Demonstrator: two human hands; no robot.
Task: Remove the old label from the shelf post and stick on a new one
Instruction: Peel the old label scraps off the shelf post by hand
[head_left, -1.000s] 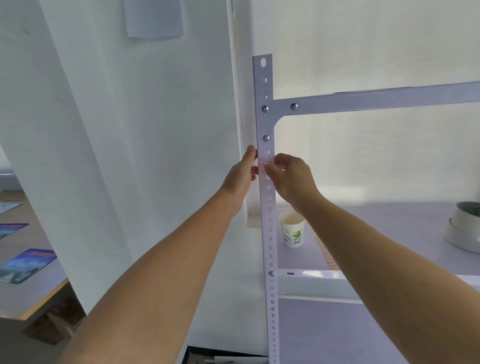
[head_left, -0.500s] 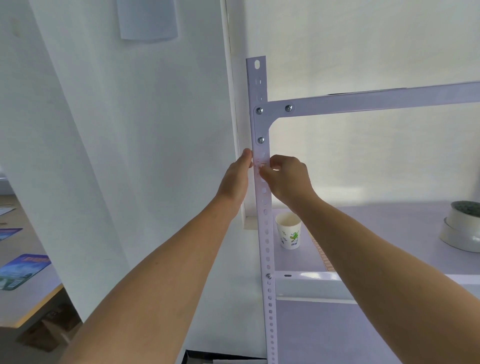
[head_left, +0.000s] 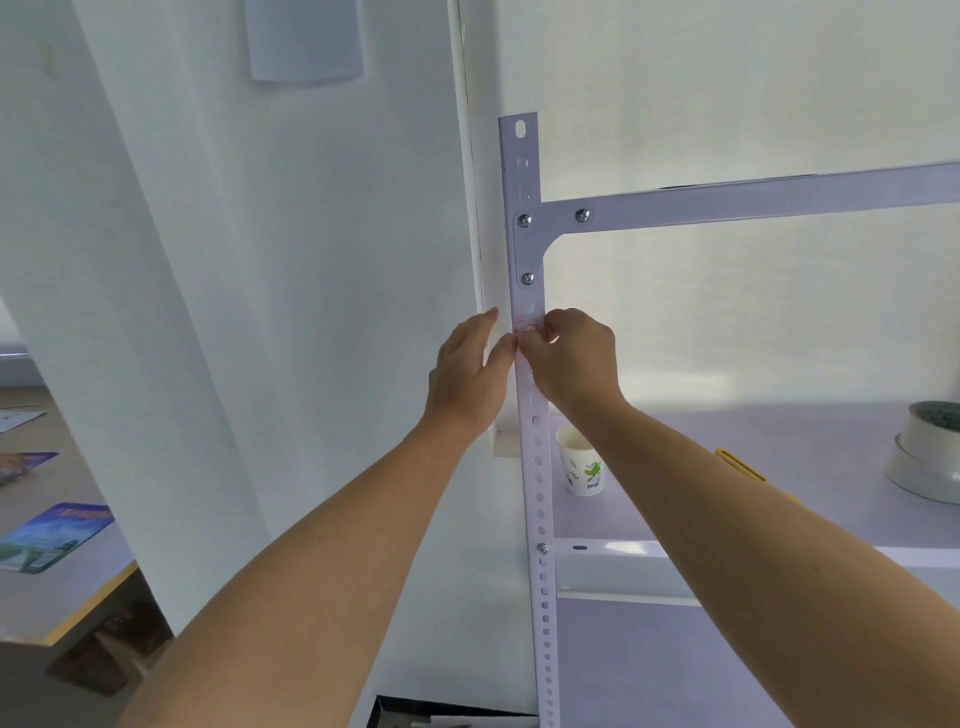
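Observation:
The white perforated shelf post stands upright in the middle of the view. A small pale label with faint red print sits on the post just below the corner bracket. My left hand is against the post's left edge, its fingers nearly straight and its thumb touching the post beside the label. My right hand comes from the right with fingers curled, and its fingertips pinch at the label. Part of the label is hidden under those fingertips.
A paper cup stands on the shelf board right behind the post. Tape rolls lie at the far right, a yellow tool behind my right forearm. A table with printed cards is at the left, beside a white wall.
Both hands stay at the same spot on the post. My right fingertips have worked slightly at the label; the view has shifted a little.

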